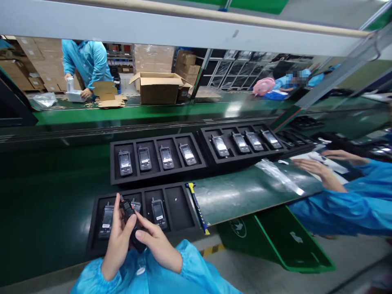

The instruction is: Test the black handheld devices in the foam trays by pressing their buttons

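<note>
My left hand (118, 241) and my right hand (156, 243) both grip a black handheld radio (130, 216), held upright over the near black foam tray (180, 210). The left fingers wrap its left side, the right thumb presses its lower front. In the tray lie other radios: one at the left (106, 221), one behind the held unit (136, 205), one to the right (158, 212). The tray's rightmost slot is empty.
Two more foam trays (134, 174) (205, 136) with radios sit on the green belt beyond. A blue-and-yellow tool (197, 206) lies beside the near tray. A co-worker's hands (315, 167) rest at the right near a clear bag (280, 175). Another person and a cardboard box (157, 87) stand across.
</note>
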Tool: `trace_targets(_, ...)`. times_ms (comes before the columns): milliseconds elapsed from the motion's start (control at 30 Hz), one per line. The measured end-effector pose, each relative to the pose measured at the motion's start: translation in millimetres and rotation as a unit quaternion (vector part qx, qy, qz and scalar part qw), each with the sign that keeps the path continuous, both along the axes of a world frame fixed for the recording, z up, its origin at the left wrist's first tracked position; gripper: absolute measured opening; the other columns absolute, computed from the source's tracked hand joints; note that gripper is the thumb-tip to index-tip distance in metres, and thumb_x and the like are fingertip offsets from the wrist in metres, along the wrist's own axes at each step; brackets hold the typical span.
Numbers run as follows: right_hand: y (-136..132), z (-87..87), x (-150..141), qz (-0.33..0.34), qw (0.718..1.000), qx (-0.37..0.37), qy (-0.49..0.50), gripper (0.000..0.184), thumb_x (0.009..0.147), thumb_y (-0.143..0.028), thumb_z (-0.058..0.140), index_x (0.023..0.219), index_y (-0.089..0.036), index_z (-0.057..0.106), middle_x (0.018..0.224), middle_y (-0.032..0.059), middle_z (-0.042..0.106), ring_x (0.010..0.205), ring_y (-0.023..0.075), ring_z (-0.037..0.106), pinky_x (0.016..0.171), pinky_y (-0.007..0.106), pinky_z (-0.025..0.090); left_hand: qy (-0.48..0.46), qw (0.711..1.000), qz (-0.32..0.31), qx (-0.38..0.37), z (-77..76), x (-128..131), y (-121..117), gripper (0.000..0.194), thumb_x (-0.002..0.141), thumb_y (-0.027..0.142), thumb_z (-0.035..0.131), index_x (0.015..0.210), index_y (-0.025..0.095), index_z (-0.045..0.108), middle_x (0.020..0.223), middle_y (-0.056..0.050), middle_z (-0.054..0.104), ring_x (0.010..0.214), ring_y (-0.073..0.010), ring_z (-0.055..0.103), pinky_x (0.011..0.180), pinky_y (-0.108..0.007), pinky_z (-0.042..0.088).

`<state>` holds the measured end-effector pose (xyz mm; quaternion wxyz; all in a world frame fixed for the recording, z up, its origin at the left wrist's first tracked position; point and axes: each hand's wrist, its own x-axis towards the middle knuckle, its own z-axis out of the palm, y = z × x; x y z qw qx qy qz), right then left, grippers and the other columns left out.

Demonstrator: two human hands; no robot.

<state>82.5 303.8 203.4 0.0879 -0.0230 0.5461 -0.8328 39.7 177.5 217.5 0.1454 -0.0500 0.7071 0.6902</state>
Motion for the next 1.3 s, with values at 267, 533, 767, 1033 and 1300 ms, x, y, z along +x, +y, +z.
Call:
trace_targets(267,-5.4,-15.6,3.4,-0.064,0.995,0.067,0.029,0.057,0.088,-0.054,0.06,0.136,-0.028,0.049,0.111,0.007,0.054,0.112,0.0237,0.049,0.105,0.039,0.033,-0.032,0.999,-0.003,-0.012,2.4,5.6,3.4,0.087,0.078,0.064,0.057,0.147,0.039,0.01,0.13,-0.004,0.046,0.082,-0.0144,0.058,0.058,-0.018,0.048)
trace_targets(533,1.0,-22.3,5.2,-0.002,1.0,0.005,-0.026,0.071,0.082,-0.059,0.063,0.141,-0.026,0.043,0.12,0.0089,0.05,0.112,0.0263,0.047,0.097,0.039,0.041,-0.041,0.999,0.022,0.012,-9.1,3.2,4.3,0.087,0.08,0.058,0.057,0.149,0.033,0.01,0.122,-0.006,0.052,0.092,-0.019,0.059,0.073,-0.024,0.052)
trace_targets(767,5.8,-31.2,3.9,-0.011,0.998,0.052,-0.028,0.069,0.081,-0.06,0.064,0.137,-0.023,0.048,0.119,0.0072,0.054,0.115,0.0264,0.047,0.105,0.041,0.034,-0.069,0.998,0.011,-0.003,-18.9,7.8,14.2,0.087,0.079,0.061,0.057,0.147,0.039,0.008,0.121,-0.007,0.05,0.09,-0.0203,0.059,0.066,-0.026,0.051)
trace_targets(1033,48.4,-92.8,10.7,-0.199,0.959,0.085,-0.184,0.072,0.071,-0.064,0.067,0.116,-0.008,0.061,0.111,0.0133,0.061,0.106,0.03,0.056,0.096,0.04,0.044,0.069,0.978,-0.087,-0.174,-86.6,-29.8,-22.2,0.081,0.082,0.057,0.049,0.148,0.019,0.02,0.134,-0.015,0.035,0.129,-0.0273,0.035,0.113,-0.042,0.022)
trace_targets(1300,145.6,-164.0,5.6,-0.32,0.842,0.344,-0.265,0.065,0.08,-0.04,0.04,0.126,0.007,0.047,0.124,0.0238,0.051,0.118,0.0284,0.048,0.105,0.038,0.036,-0.013,0.924,-0.097,-0.369,-180.5,-48.5,-136.3,0.079,0.079,0.05,0.042,0.137,-0.003,0.038,0.121,-0.024,0.047,0.122,-0.0394,0.041,0.105,-0.046,0.031)
